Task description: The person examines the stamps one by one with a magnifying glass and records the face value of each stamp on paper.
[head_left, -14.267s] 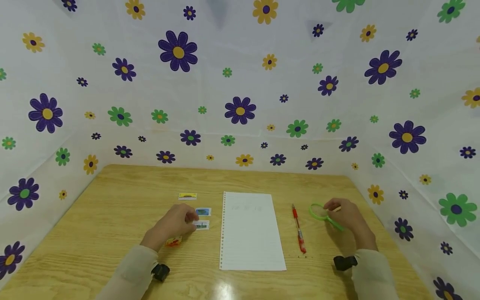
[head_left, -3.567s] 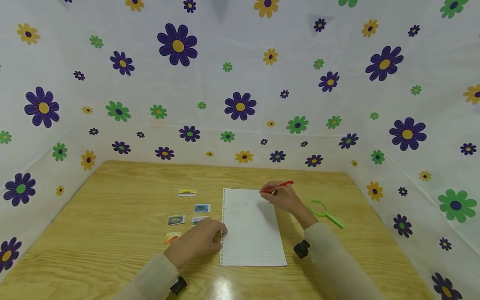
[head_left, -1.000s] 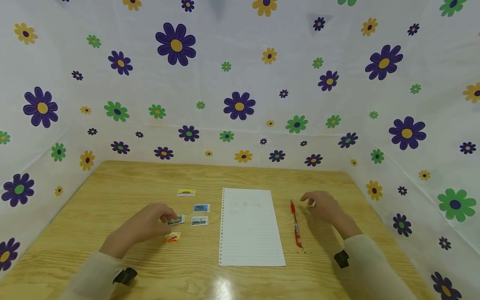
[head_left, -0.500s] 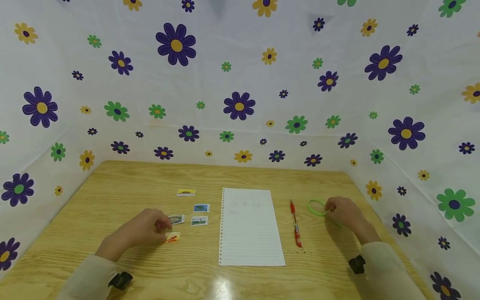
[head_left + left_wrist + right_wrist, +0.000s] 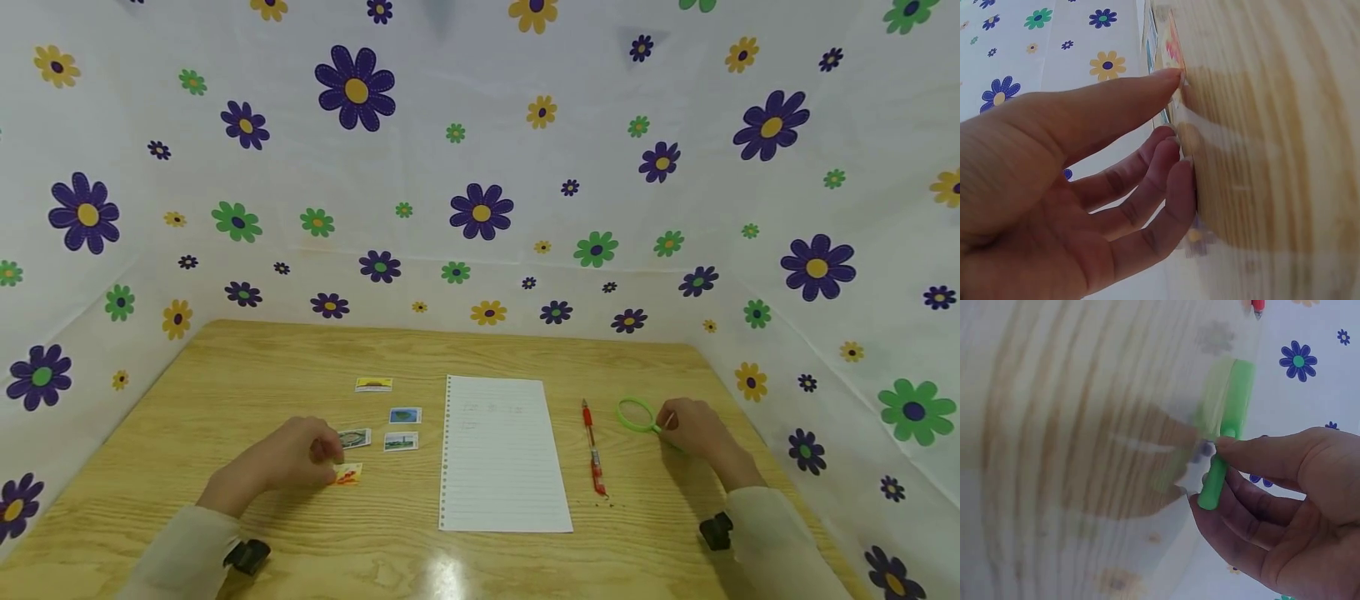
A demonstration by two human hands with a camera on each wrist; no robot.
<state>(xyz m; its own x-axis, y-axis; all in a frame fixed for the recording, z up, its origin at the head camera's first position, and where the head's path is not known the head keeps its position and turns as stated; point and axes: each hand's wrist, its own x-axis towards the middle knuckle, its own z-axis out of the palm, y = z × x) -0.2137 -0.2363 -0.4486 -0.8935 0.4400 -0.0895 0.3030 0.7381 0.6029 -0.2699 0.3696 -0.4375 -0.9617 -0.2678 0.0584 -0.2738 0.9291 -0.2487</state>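
An orange-red stamp (image 5: 348,474) lies on the wooden table at the left. My left hand (image 5: 300,454) is at its left end, the thumb touching the stamp's edge. In the left wrist view the fingers (image 5: 1172,175) are loosely bent near the tabletop, apart from the thumb. Over on the right, my right hand (image 5: 693,429) pinches the handle of a green magnifying glass (image 5: 634,427). The handle (image 5: 1213,484) runs between thumb and fingers in the right wrist view; the round frame (image 5: 1239,394) is seen edge-on there, low over the table.
Other stamps lie nearby: a grey-green one (image 5: 356,438), a tower one (image 5: 401,442), a blue one (image 5: 405,415) and a yellow one (image 5: 373,384). Lined paper (image 5: 502,467) with faint writing lies mid-table. A red pen (image 5: 593,450) rests beside it. Flowered cloth (image 5: 412,167) surrounds the table.
The pen, held over the paper earlier, lies on the table. My right hand has moved right and taken the magnifying glass. My left hand has moved from the paper to the orange-red stamp.
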